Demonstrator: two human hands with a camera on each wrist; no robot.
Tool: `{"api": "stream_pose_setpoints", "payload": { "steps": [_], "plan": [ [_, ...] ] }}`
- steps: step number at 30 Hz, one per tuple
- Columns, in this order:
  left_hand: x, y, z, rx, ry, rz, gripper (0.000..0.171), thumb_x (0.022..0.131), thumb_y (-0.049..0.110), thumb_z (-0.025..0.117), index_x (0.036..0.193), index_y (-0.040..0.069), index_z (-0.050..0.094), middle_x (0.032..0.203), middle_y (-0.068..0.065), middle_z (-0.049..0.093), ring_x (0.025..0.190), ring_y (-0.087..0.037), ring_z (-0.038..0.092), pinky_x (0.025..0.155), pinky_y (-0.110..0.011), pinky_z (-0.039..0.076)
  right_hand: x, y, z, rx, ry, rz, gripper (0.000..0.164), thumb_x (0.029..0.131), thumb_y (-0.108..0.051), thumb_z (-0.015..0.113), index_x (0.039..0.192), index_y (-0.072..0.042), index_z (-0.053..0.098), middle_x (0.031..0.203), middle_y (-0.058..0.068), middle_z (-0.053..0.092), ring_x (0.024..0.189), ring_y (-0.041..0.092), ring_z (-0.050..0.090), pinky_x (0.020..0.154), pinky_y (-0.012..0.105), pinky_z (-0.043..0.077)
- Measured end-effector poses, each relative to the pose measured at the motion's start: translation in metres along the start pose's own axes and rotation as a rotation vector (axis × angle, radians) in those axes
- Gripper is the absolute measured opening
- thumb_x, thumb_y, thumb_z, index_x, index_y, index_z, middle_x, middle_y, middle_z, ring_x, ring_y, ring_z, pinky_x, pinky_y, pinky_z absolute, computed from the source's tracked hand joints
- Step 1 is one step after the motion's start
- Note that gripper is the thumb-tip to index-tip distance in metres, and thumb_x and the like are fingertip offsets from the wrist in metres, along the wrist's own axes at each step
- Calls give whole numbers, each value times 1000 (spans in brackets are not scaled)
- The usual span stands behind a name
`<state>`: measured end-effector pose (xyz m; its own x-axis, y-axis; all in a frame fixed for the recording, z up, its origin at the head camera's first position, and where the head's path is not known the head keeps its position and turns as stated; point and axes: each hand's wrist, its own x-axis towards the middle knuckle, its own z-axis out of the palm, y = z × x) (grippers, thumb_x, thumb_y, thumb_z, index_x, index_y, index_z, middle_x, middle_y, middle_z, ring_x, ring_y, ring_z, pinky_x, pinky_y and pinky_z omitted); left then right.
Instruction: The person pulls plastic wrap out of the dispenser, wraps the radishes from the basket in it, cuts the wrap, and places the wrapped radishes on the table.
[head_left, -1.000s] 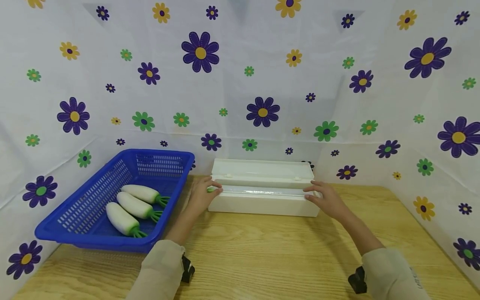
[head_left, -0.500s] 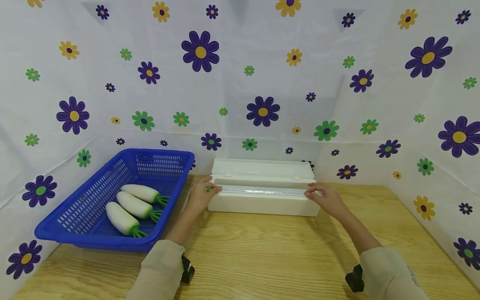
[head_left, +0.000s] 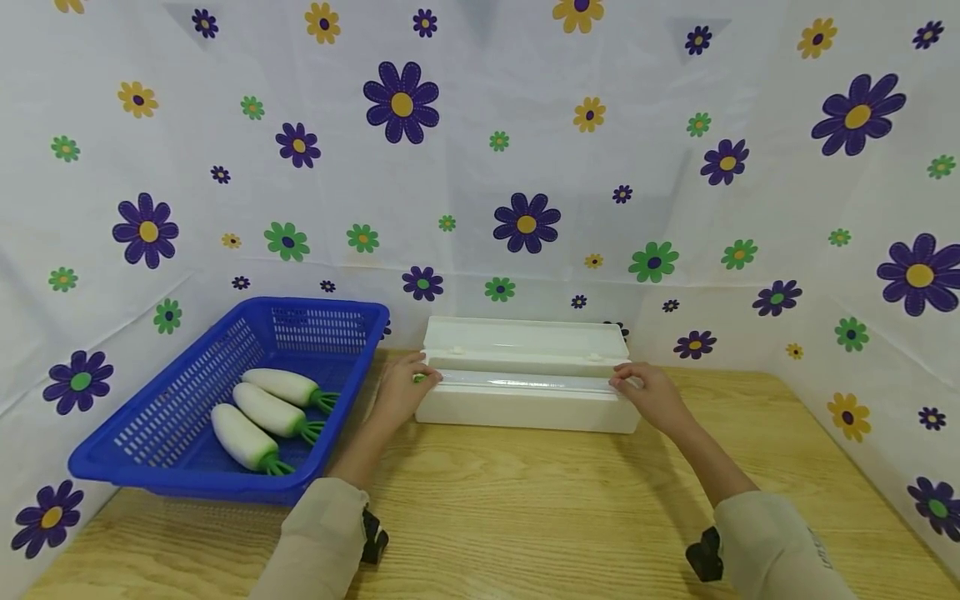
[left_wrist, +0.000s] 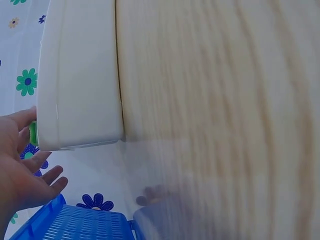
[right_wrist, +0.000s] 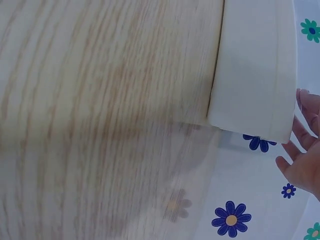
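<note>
A white plastic-wrap dispenser (head_left: 525,412) stands on the table with its lid (head_left: 525,337) raised at the back. Shiny plastic wrap (head_left: 525,381) stretches along its opening. At the left end, my left hand (head_left: 401,387) has thumb and forefinger together at the wrap's corner; a bit of green part (left_wrist: 33,133) shows beside these fingers. My right hand (head_left: 656,396) pinches at the opposite corner, thumb against forefinger. In both wrist views the remaining fingers spread loosely past the dispenser's ends. The fingertips partly hide the wrap's corners.
A blue basket (head_left: 187,479) sits at the left, close to my left forearm, with white radishes (head_left: 243,437) lying in it. The wooden table (head_left: 525,508) extends in front of the dispenser. A flower-print sheet (head_left: 465,183) rises behind and at both sides.
My right thumb and forefinger, apart before, have closed together at the dispenser's right end. The left thumb and forefinger have also drawn closer. Dispenser and basket have stayed in place.
</note>
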<state>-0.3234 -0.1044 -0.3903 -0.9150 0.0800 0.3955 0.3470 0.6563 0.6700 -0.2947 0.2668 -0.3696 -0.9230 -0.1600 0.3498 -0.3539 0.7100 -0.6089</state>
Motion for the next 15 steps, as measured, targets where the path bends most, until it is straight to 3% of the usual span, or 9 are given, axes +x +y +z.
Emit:
{"api": "stream_pose_setpoints", "payload": {
  "steps": [7, 15],
  "plan": [
    [7, 5, 0, -8, 44, -31, 19, 83, 15, 68, 89, -3, 71, 117, -17, 59, 115, -35, 47, 97, -47, 33, 1, -4, -2, -1, -14, 49, 21, 94, -13, 53, 95, 8, 59, 113, 28, 55, 112, 45, 44, 93, 55, 33],
    [10, 11, 0, -49, 60, -98, 24, 85, 20, 67, 92, -2, 71, 116, -10, 61, 116, -29, 48, 94, -43, 37, 4, -6, -6, 9, -1, 78, 25, 96, -16, 50, 100, 7, 58, 106, 27, 58, 97, 40, 52, 79, 49, 41]
  ]
}}
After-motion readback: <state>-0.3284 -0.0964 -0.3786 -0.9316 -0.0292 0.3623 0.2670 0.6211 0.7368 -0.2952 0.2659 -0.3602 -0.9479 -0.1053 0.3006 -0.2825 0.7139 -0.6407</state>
